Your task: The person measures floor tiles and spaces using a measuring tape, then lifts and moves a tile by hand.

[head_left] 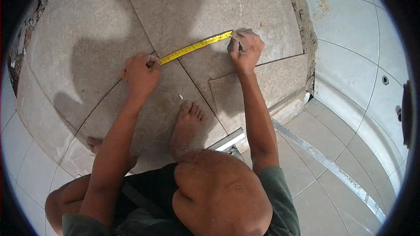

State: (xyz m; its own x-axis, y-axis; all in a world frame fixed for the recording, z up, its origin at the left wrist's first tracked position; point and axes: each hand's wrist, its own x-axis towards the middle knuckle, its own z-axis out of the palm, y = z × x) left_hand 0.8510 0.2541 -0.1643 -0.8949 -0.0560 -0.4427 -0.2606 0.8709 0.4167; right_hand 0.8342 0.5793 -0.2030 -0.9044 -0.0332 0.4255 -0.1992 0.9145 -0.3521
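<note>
A yellow tape measure (195,47) is stretched between my two hands, just over the brown floor tiles (175,13). My left hand (141,73) pinches its left end, fingers closed near a tile joint. At the other end, my right hand (247,49) is closed around the tape measure; a dark part shows under the fingers, mostly hidden by them. The blade slopes up slightly toward the right. A cut tile piece (262,85) lies below my right hand, its edges showing as dark lines.
My bare foot (189,124) rests on the tiles between my arms. A long metal straightedge (328,164) lies on the lower light tiles (302,192) at right. White wall tiles (345,22) rise on the right, with rough mortar (305,22) along the edge. A metal-edged strip (227,140) lies near my knee.
</note>
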